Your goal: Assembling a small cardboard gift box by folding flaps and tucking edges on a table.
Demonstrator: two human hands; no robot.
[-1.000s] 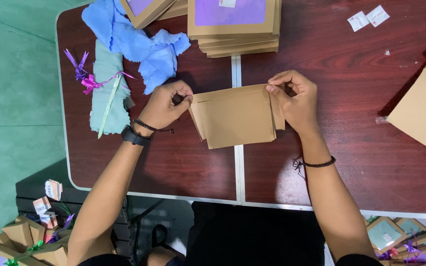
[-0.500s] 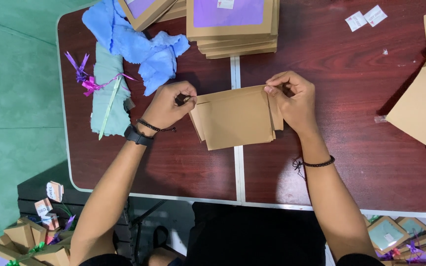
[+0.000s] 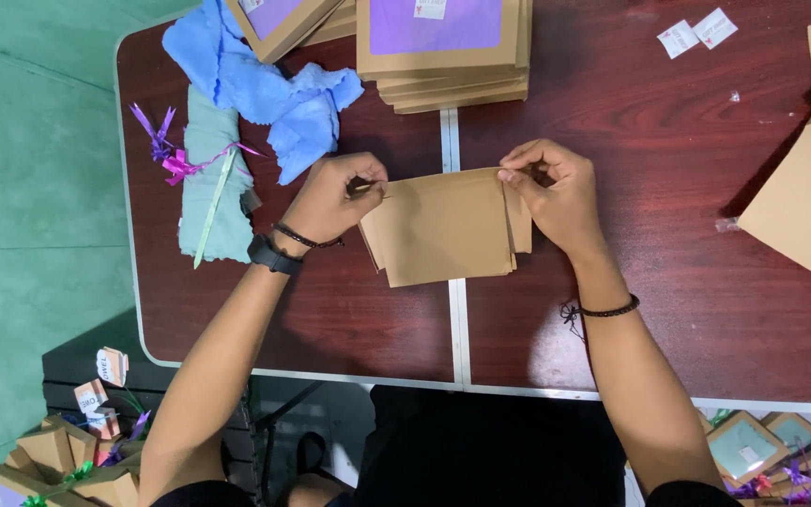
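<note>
Matt brown kraft-paper box blank (image 3: 443,225); glossy dark red wood-grain table (image 3: 659,169); soft fuzzy blue cloth (image 3: 265,89); pale green towel (image 3: 213,188); shiny purple ribbon bow (image 3: 166,155).

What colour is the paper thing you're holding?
Plain brown, seen in the head view: the folded card piece held between both hands.

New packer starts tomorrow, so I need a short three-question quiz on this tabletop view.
1. True or false: both hands grip the flat brown cardboard piece at its top corners.
2. Which lies nearest the left hand? A) blue cloth B) white sachets C) stack of purple-fronted boxes
3. Fill in: the right hand wears a black ___ at the wrist.

Key: 1 true; 2 A; 3 bracelet.
</note>
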